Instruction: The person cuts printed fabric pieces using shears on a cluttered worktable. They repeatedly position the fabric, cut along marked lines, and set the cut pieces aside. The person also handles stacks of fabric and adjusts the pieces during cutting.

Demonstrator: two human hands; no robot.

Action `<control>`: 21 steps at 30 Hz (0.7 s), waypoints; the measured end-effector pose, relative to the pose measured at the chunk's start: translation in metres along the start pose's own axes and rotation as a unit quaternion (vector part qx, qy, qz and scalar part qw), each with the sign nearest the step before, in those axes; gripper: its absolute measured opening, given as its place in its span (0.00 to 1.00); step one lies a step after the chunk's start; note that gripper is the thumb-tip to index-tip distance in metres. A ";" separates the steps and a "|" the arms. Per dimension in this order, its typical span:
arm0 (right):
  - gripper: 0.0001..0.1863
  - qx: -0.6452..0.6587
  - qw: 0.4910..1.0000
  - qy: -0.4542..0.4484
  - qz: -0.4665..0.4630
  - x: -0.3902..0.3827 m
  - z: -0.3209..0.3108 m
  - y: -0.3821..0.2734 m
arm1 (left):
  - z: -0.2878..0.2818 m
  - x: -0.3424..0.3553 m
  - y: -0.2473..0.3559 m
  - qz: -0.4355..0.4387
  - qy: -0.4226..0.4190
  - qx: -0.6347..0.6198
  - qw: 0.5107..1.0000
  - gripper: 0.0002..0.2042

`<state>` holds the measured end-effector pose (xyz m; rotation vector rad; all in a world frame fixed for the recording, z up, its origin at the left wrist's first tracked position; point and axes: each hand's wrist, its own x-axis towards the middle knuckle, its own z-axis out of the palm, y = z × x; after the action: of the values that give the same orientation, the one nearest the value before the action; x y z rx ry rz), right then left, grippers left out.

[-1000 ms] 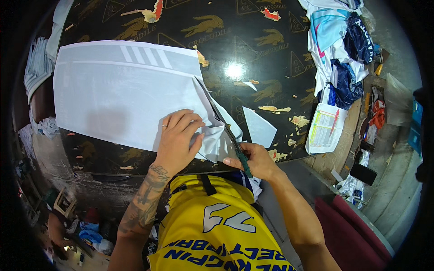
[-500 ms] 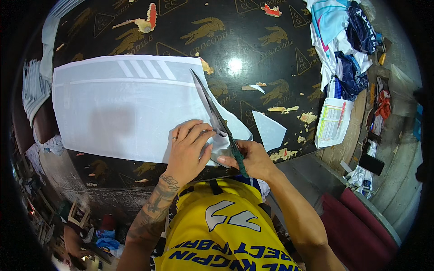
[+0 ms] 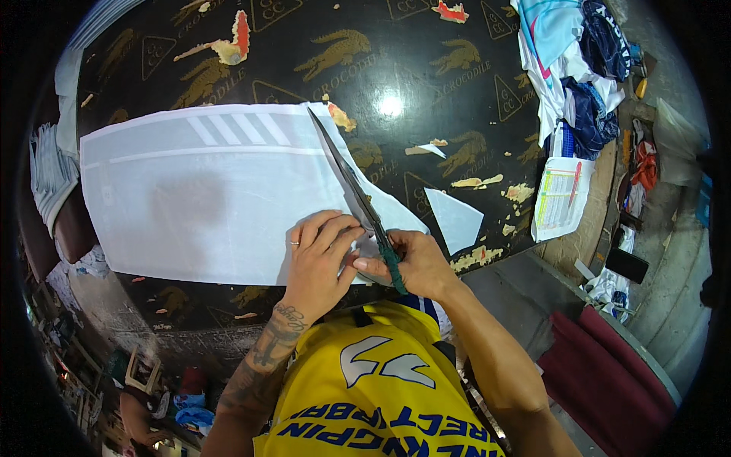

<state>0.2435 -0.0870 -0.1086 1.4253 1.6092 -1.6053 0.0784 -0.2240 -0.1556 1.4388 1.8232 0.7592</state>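
Note:
A white fabric panel (image 3: 190, 221) with a pale grey band and slanted white stripes lies flat on the dark table. My right hand (image 3: 419, 266) is closed round the green-wrapped handles of large dark scissors (image 3: 352, 183). Their long blade runs over the panel's right part, tip at the far edge; the lower blade is mostly hidden. Fingers spread and slightly bent, my left hand (image 3: 324, 255) rests on the fabric left of the scissors. Between the two hands the cloth is bunched, and the left thumb almost meets the right one. A loose white fabric scrap (image 3: 455, 219) lies to the right.
The black table (image 3: 304, 76) has worn patches and gold printing. Along its right edge are piled garments (image 3: 556, 46) and a printed sheet (image 3: 562, 199) with a red pen. Folded pale fabric (image 3: 52, 171) hangs at the left. A dark phone (image 3: 627, 264) lies at far right.
The scissors and my right hand have shifted slightly left, bringing the blade tip to the panel's far edge. The curled right corner of the fabric lies flatter. My left hand stays on the cloth.

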 end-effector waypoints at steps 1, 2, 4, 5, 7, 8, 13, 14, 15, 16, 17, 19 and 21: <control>0.30 -0.010 1.000 -0.002 0.003 0.001 0.000 -0.001 | 0.001 -0.001 0.000 -0.001 0.001 0.002 1.000 0.18; 0.30 -0.029 0.999 -0.002 0.019 0.003 0.000 -0.002 | 0.001 -0.001 -0.001 0.001 0.003 0.002 1.000 0.19; 0.30 0.015 1.000 0.011 -0.020 0.006 0.003 -0.001 | 0.002 -0.002 -0.002 0.001 0.009 0.005 1.000 0.19; 0.30 0.044 0.998 0.004 -0.034 0.008 0.004 0.000 | 0.002 -0.002 -0.002 0.005 0.011 0.000 1.000 0.19; 0.34 0.004 0.999 0.028 -0.023 0.013 0.008 0.004 | 0.002 0.000 -0.003 0.009 0.018 0.000 1.000 0.18; 0.36 -0.008 0.999 0.048 -0.022 0.015 0.009 0.005 | 0.002 0.001 -0.002 0.007 0.018 0.002 1.000 0.19; 0.33 0.063 0.993 0.063 -0.073 0.023 0.001 0.013 | 0.006 0.002 0.000 0.006 0.044 0.003 0.999 0.15; 0.32 0.074 0.991 0.070 -0.085 0.021 -0.005 0.015 | 0.008 0.000 0.001 -0.012 0.040 -0.001 0.999 0.15; 0.31 0.097 0.986 0.091 -0.096 0.015 -0.013 0.020 | 0.010 -0.002 0.003 -0.021 0.041 -0.002 0.999 0.14; 0.29 0.133 0.985 0.092 -0.055 0.007 -0.022 0.026 | 0.011 -0.001 0.004 -0.030 0.043 -0.003 0.999 0.14; 0.27 0.113 0.984 0.119 -0.075 -0.004 -0.031 0.034 | 0.012 0.000 0.006 -0.029 0.045 0.010 0.999 0.13; 0.23 0.136 0.975 0.140 -0.104 -0.032 -0.056 0.057 | 0.012 0.018 0.008 -0.031 0.120 0.028 0.992 0.14; 0.21 0.134 0.971 0.172 -0.099 -0.067 -0.081 0.089 | 0.012 0.052 0.013 -0.032 0.182 0.024 0.982 0.20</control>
<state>0.3727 -0.0542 -0.0729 1.8164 1.8269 -1.8225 0.0876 -0.1705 -0.1604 1.3266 2.1641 1.0043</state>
